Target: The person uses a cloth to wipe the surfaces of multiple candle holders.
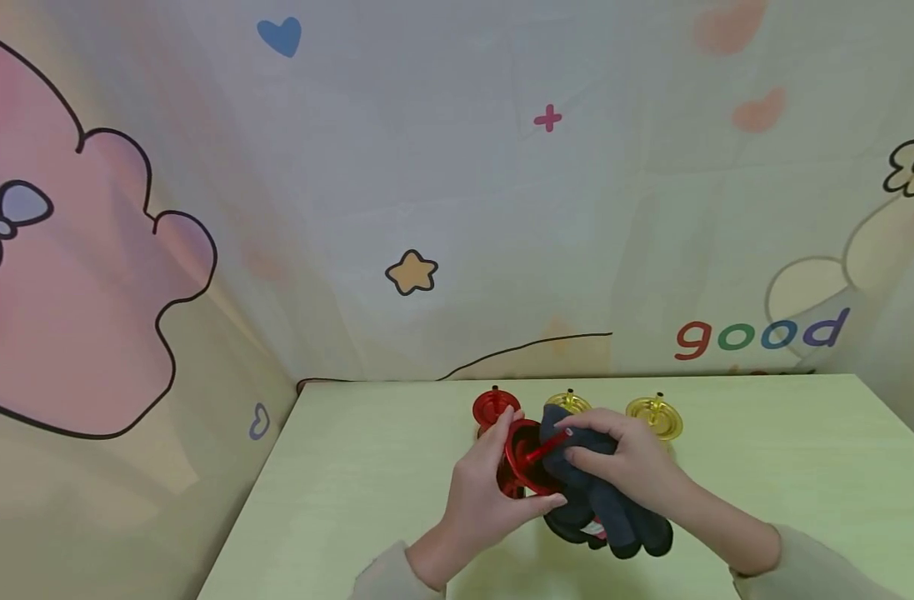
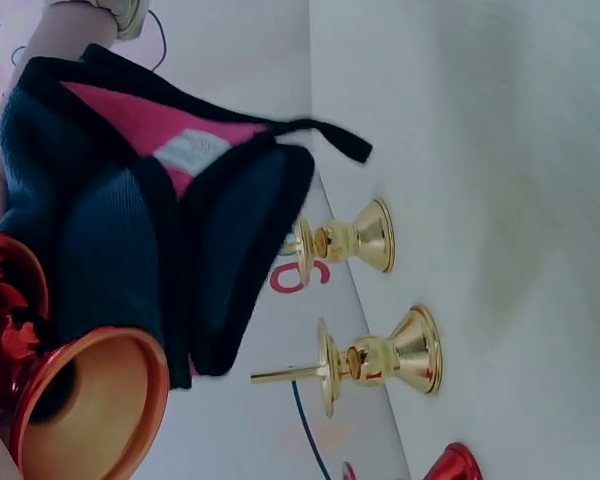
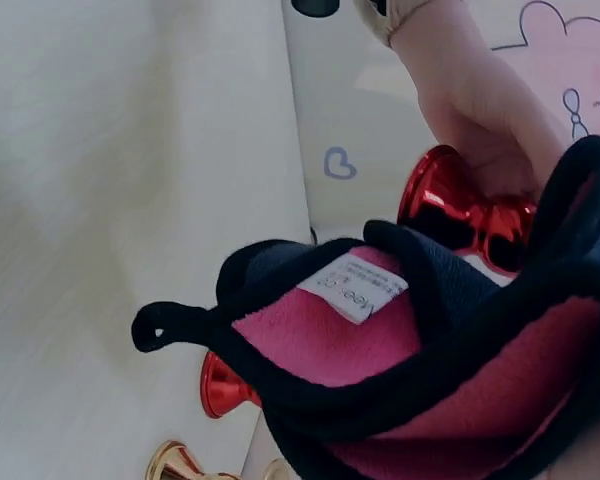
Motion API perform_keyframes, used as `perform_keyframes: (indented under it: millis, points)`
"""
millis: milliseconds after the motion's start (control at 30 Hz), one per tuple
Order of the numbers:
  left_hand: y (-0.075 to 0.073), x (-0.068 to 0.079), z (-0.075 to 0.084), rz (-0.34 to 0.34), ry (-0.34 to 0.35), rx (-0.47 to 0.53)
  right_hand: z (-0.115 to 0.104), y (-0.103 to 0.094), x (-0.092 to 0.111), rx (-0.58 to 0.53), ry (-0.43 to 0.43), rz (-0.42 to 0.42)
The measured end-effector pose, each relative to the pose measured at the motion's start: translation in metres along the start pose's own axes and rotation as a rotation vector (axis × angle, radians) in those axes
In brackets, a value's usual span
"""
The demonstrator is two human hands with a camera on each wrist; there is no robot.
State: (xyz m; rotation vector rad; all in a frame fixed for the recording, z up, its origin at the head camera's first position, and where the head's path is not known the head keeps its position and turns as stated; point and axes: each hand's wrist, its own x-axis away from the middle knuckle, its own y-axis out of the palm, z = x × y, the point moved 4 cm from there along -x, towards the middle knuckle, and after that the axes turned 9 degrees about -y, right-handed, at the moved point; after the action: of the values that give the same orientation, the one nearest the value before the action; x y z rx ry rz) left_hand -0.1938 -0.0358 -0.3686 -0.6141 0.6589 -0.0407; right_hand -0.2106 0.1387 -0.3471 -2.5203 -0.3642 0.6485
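My left hand [image 1: 486, 483] grips a shiny red candlestick [image 1: 515, 471], fingers and thumb spread round its dish. The candlestick is tilted, its thin stem [image 1: 548, 445] pointing to the upper right and its hollow base [image 2: 100, 410] visible in the left wrist view. A dark blue cloth [image 1: 614, 508] with black edging, pink inside [image 3: 330, 345] and a white label [image 3: 355, 287] is bunched in my right hand [image 1: 636, 458]. The fingers of that hand pinch the cloth over the stem and against the dish, and its lower folds hang down above the table.
Behind my hands, another red candlestick [image 1: 492, 406] stands on the pale table [image 1: 367, 475] at left. Two gold candlesticks stand farther right, one partly behind the cloth [image 1: 569, 402] and one [image 1: 657, 417] beyond my right hand. A printed curtain [image 1: 457, 192] hangs behind the table.
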Motion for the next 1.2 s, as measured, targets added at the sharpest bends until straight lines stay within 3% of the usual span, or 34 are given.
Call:
perform_keyframes:
  millis: [167,433,667,767,833,933,1033,1100,1200]
  points:
    - [0.003,0.001,0.0,0.043,-0.019,-0.007,-0.009,0.007,0.0,0.158,-0.104,0.026]
    - [0.004,0.002,-0.002,0.106,-0.044,-0.009,-0.015,0.014,0.007,0.153,-0.095,-0.081]
    - [0.004,0.005,-0.002,0.088,-0.011,0.019,-0.016,0.014,0.009,0.175,-0.117,-0.042]
    - [0.003,0.004,-0.003,0.021,0.018,0.046,-0.015,0.013,0.007,0.121,-0.147,-0.034]
    - [0.001,0.002,-0.002,-0.07,0.024,0.079,-0.012,0.012,0.006,0.073,-0.132,-0.05]
    - [-0.001,0.0,-0.002,-0.23,-0.021,0.143,-0.008,0.009,0.005,0.018,-0.076,-0.088]
    - [-0.003,-0.003,-0.003,-0.342,-0.101,0.193,-0.006,0.009,0.005,-0.036,-0.051,-0.099]
    - [-0.003,-0.005,-0.004,-0.377,-0.161,0.21,-0.004,0.01,0.005,-0.071,-0.056,-0.089]
    - [-0.003,-0.006,-0.006,-0.372,-0.224,0.24,-0.003,0.011,0.005,-0.11,-0.056,-0.056]
